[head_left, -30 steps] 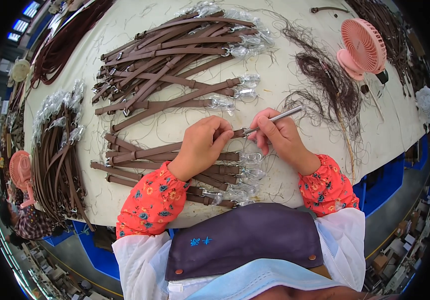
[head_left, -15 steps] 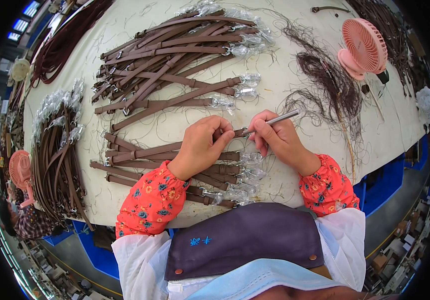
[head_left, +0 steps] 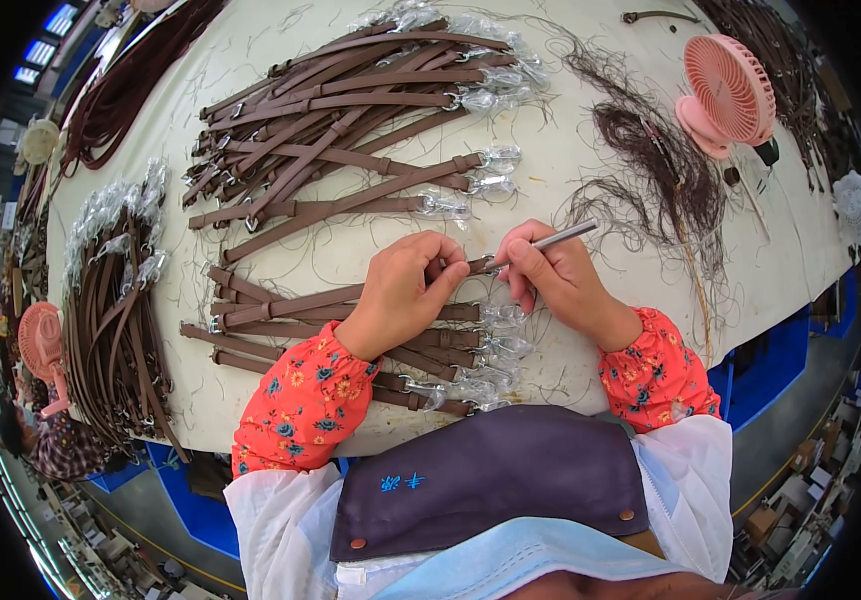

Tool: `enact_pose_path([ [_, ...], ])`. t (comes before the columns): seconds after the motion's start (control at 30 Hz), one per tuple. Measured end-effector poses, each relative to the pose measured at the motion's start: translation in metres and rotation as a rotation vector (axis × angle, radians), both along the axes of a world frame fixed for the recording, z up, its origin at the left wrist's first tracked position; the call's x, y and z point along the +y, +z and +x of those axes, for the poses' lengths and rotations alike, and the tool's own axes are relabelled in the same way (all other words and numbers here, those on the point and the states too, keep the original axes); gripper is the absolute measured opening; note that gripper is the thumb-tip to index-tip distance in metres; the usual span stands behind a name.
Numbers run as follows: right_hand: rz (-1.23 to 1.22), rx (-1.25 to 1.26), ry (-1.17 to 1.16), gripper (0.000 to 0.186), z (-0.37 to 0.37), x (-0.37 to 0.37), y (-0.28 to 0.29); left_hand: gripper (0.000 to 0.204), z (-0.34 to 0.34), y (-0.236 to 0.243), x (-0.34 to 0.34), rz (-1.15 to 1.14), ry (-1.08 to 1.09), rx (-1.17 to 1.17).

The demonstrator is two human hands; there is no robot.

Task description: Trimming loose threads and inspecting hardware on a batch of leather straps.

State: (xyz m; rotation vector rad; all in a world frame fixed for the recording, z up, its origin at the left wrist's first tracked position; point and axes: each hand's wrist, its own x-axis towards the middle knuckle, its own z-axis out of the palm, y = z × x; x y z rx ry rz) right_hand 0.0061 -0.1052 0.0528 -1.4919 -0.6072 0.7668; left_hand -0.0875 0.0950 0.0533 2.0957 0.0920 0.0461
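Note:
My left hand is closed with thumb and fingers pinching the end of a brown leather strap. The strap's metal hardware lies in the narrow gap between my two hands. In my right hand, a slim silver pen-shaped tool is gripped, its back end pointing up and right; its tip is at the strap's hardware, too small to make out. Under and below my left hand lie several more brown straps, with clear plastic wrap around their metal ends.
A large heap of brown straps lies at the far middle, a wrapped bundle at the left. Tangled dark threads spread on the right beside a pink fan. Another pink fan stands at the left edge. Loose threads litter the white table.

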Motion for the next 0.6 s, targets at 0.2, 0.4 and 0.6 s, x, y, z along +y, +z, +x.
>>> enact_pose_path([
  [0.2, 0.006, -0.003, 0.003, 0.033, 0.0002, 0.0000, 0.0006, 0.009, -0.0004, -0.0003, 0.0002, -0.017, 0.007, 0.004],
  [0.4, 0.051, 0.034, 0.000, 0.032, 0.0010, -0.0003, -0.0009, 0.010, -0.0014, -0.0045, 0.0036, -0.114, 0.023, 0.042],
  [0.6, 0.054, 0.024, 0.001, 0.031, 0.0011, 0.0002, -0.0027, 0.012, -0.0021, -0.0083, 0.0074, -0.163, -0.008, 0.079],
])
